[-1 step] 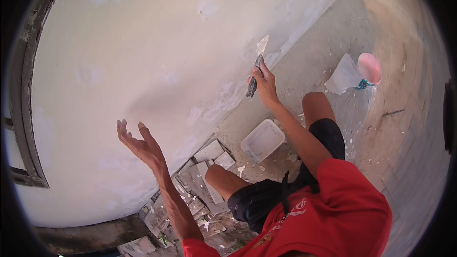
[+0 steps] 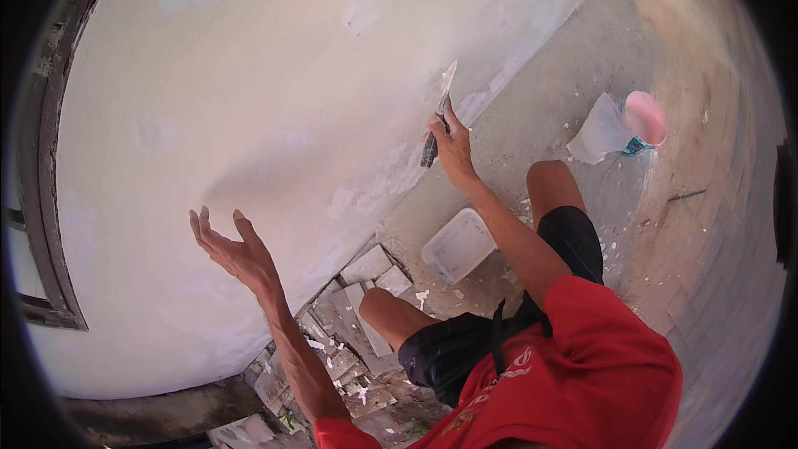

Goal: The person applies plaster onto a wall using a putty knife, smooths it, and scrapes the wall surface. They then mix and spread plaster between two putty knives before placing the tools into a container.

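Note:
A putty knife (image 2: 430, 150) with a dark handle is gripped in my right hand (image 2: 454, 150), its blade pointing up and away from me. White filler coats part of that blade. My left hand (image 2: 237, 254) is raised before the pale wall (image 2: 249, 116), fingers spread and curved with nothing in them; whether it touches the wall I cannot tell. Whitish patches mark the wall's surface. Between my knees and the wall's foot stands a white rectangular plastic tub (image 2: 459, 246), with whitish residue inside.
Broken tiles and boards (image 2: 353, 316) lie piled along the wall's base near my left knee. A pink-lined bucket (image 2: 645, 119) and a whitish translucent bag (image 2: 598, 129) are on the floor at right, near a thin dark stick (image 2: 687, 195). A dark window frame (image 2: 46, 166) borders the left.
Both hands have shifted slightly left. The putty knife has moved with my right hand and turned, so its blade appears narrower.

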{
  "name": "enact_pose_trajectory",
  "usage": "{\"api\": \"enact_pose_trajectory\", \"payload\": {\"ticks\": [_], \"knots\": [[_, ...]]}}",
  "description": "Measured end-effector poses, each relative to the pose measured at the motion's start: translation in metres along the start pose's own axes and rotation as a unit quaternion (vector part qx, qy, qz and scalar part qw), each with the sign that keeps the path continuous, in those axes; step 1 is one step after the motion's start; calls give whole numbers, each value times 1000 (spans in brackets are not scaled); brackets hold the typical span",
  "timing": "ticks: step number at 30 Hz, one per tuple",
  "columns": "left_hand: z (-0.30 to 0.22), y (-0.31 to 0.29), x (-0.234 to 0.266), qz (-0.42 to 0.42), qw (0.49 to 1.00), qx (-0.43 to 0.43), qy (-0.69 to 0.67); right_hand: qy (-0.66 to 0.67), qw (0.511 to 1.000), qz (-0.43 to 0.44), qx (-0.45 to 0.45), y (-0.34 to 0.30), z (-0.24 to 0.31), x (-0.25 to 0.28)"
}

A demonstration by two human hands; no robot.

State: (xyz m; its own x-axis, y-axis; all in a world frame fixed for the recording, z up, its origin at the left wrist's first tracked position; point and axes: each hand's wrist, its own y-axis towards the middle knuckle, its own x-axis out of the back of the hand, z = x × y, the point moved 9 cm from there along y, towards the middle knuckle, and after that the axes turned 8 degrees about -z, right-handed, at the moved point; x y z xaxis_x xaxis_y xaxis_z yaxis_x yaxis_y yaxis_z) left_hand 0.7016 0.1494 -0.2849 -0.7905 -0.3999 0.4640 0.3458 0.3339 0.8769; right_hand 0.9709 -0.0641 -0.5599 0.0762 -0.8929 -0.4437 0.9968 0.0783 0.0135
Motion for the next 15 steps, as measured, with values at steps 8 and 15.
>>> {"api": "enact_pose_trajectory", "payload": {"ticks": [8,15], "knots": [[1,1,-35,61,975,-92,190,-177,981,76,27,-40,-34,-50],[0,0,-40,66,967,-140,202,48,987,-50,-147,22,-11,56]]}}
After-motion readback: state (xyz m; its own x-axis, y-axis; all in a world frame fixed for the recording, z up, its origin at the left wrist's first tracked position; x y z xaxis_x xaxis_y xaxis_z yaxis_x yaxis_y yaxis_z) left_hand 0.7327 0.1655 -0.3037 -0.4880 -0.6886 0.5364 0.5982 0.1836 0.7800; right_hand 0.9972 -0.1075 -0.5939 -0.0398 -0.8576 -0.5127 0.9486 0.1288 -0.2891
